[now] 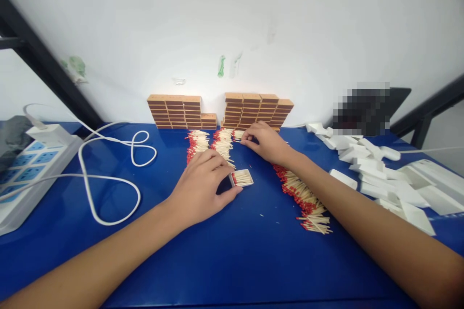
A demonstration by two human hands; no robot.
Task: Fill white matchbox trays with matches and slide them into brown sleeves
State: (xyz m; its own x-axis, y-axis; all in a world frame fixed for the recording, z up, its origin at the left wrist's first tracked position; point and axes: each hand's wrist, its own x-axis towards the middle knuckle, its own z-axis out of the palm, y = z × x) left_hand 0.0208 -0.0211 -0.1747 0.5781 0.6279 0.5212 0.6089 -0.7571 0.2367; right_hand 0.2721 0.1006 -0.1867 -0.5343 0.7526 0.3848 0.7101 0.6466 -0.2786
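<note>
My left hand (pixel 203 184) grips a small white matchbox tray (pixel 248 183) between thumb and fingers, low over the blue table. Matchsticks with red heads (pixel 242 178) lie side by side inside the tray, heads toward my left hand. Farther back, my right hand (pixel 264 140) is closed in a pinch at a small group of matchsticks (pixel 237 135); how many it grips cannot be made out. Two rows of loose matches (pixel 222 142) run back behind my left hand. Another long pile of matches (pixel 302 195) lies partly beneath my right forearm.
Brown matchboxes stand against the wall in a left stack (pixel 176 111) and a right stack (pixel 252 110). Empty white trays (pixel 373 173) heap up on the right, near a dark, partly pixelated device (pixel 395 106). A power strip (pixel 39 164) and looping white cable (pixel 87 178) occupy the left.
</note>
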